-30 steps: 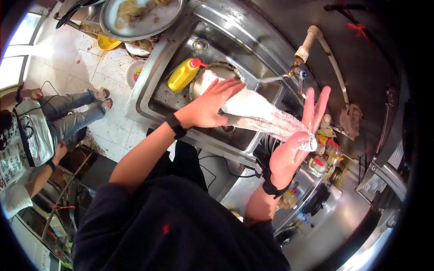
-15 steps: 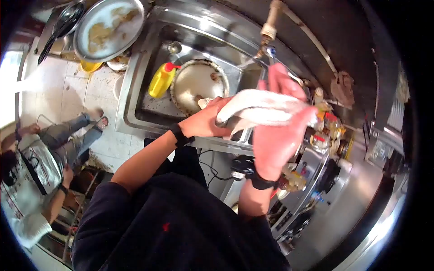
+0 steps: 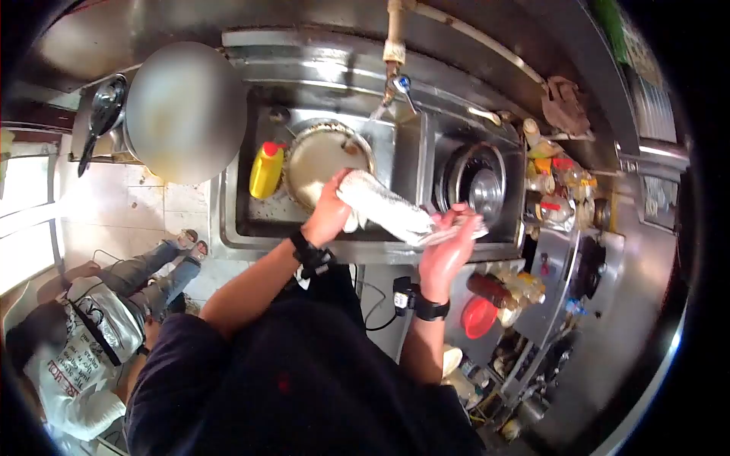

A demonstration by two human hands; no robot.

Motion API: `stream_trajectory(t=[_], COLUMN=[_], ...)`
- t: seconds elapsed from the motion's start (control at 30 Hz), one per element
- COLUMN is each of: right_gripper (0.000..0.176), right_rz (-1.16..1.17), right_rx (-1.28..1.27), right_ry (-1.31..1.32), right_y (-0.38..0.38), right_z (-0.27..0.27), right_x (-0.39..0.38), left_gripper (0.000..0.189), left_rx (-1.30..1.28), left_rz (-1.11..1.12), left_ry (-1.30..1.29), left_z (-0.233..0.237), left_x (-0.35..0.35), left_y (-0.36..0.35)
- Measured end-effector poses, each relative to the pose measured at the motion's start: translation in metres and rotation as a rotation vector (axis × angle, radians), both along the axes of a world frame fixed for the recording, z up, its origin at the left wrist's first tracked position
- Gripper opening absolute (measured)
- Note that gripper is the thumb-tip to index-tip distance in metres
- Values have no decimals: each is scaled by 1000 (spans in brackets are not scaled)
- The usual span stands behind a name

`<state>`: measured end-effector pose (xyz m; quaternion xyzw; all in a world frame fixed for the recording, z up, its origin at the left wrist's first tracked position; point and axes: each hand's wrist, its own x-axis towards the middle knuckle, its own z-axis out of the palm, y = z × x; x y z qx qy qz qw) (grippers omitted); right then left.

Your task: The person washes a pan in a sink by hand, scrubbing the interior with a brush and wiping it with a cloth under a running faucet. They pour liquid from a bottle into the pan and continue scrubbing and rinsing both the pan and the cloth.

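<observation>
A whitish cloth (image 3: 386, 207) stretches between my two hands over the front of a steel double sink. My left hand (image 3: 331, 209) is closed on its left end, above the round pan (image 3: 313, 163) lying in the left basin. Its right end is bunched in my right hand (image 3: 450, 247), whose fingers are bent around it by the sink's front edge. Beside the pan stands a yellow bottle (image 3: 266, 172) with a red cap. Round dark-rimmed bowls (image 3: 485, 190) sit in the right basin.
A tap (image 3: 390, 87) hangs over the sink's back. At the left are a large round tray (image 3: 186, 114), blurred, and a black ladle (image 3: 99, 121). A seated person (image 3: 84, 357) is at lower left. Bottles and a red bowl (image 3: 479, 317) stand at the right.
The cloth and both hands have come down and toward the sink's front. My right hand was spread against the cloth and now has its fingers curled on it. The view has shifted, showing the right basin.
</observation>
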<state>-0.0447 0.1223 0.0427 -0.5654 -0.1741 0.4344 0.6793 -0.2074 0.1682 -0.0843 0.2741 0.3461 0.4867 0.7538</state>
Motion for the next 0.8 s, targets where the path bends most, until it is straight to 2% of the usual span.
stream_trajectory(t=[0.03, 0.1, 0.13, 0.17, 0.2, 0.23, 0.3, 0.37, 0.4, 0.43, 0.47, 0.5, 0.53, 0.57, 0.6, 0.63, 0.7, 0.73, 0.77, 0.8], right_gripper=[44, 47, 53, 53, 51, 50, 49, 37, 29, 29, 29, 29, 27, 25, 26, 28, 36, 44, 44, 46], right_rz=[24, 258, 325, 328, 354, 383, 416, 450, 367, 367, 340, 310, 209, 142, 147, 148, 197, 253, 259, 324], right_rx=[-102, -178, -88, -81, -76, -70, -54, -125, -77, -76, -144, -221, -219, -199, -172, -150, -144, -66, -57, -15], right_ry=[-195, -600, -430, -419, -479, -538, -584, -697, -765, -761, -677, -594, -376, -315, -317, -319, -500, -366, -366, -846], right_y=[3, 12, 18, 19, 18, 18, 25, 25, 30, 37, 45, 48, 55, 58, 59, 57, 48, 44, 42, 42], right_z=[-22, -60, -75, -83, -80, -76, -73, -73, -77, -80, -83, -85, -86, -84, -78, -74, -69, -71, -68, -57], right_x=[1, -15, -29, -35, -43, -48, -50, -51, -53, -51, -47, -41, -36, -32, -34, -38, -54, -56, -57, -60], left_gripper=[41, 42, 44, 47, 63, 63, 70, 67, 70, 72, 73, 73, 70, 67, 58, 58, 54, 54, 54, 52], left_rx=[34, -111, -85, -65, -79, -84, -15, -27, -76, -112, 42, 36, -77, -182, -200, -202, -118, -383, -374, -419], left_rz=[-82, -110, -165, -222, -232, -230, -240, -318, -289, -257, -287, -298, -237, -165, -151, -157, -96, -27, -20, -8], left_ry=[-8, -134, -108, -85, -49, -41, 136, 162, 50, -62, -27, -27, -243, -458, -296, -294, 100, -178, -179, -178], left_z=[11, 12, 25, 38, 41, 44, 52, 41, 40, 52, 66, 60, 52, 44, 47, 50, 60, 77, 73, 65], left_x=[-4, 3, 5, 9, 15, 16, 8, -3, -6, -9, -15, -16, -14, -12, -7, 1, 17, 16, 13, 8], left_y=[5, -1, -1, -2, -2, -3, -1, -3, -4, 3, 7, 7, 6, 6, 4, 0, -5, 3, 8, 11])
